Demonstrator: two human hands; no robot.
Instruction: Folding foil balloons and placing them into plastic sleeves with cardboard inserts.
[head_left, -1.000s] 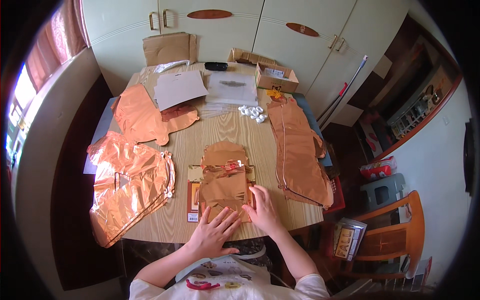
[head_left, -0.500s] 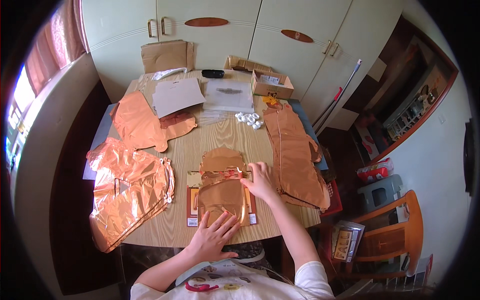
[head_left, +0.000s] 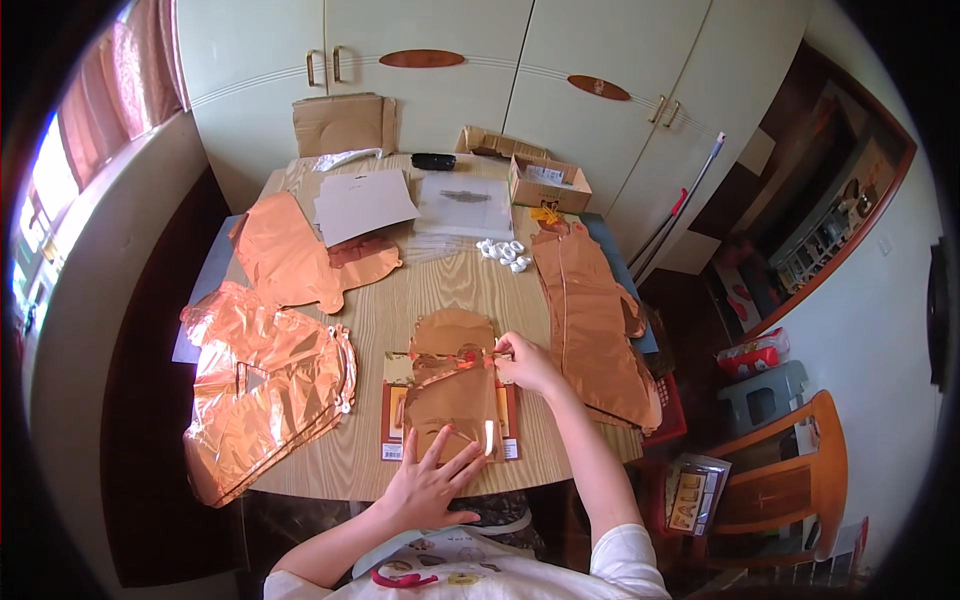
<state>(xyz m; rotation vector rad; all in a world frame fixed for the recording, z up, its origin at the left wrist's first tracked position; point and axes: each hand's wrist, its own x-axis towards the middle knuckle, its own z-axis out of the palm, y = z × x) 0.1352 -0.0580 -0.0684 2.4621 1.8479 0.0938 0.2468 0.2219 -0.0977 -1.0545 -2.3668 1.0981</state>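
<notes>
A folded copper-coloured foil balloon (head_left: 440, 402) lies in front of me at the table's near edge. Under it is a printed card (head_left: 511, 432) with a dark red border, showing at both sides. My left hand (head_left: 432, 488) rests flat with fingers spread on the foil's near end. At the far right corner of the card, my right hand (head_left: 528, 365) has thumb and fingertips pinched together. Whether they hold foil or card, I cannot tell. The foil's rounded far end reaches past the card and lies flat on the wood.
Flat copper foil balloons lie in piles at the left (head_left: 268, 385), far left (head_left: 280, 250) and right (head_left: 592, 325). Farther back are grey cards (head_left: 365, 207), clear plastic bags (head_left: 465, 205), white rings (head_left: 503, 254), a black tray (head_left: 433, 161) and a cardboard box (head_left: 549, 187). A wooden chair (head_left: 790, 480) stands right.
My right hand has closed from spread fingers into a pinch at the card's far right corner. The foil's upper part has shifted slightly. My left hand stays on the near end.
</notes>
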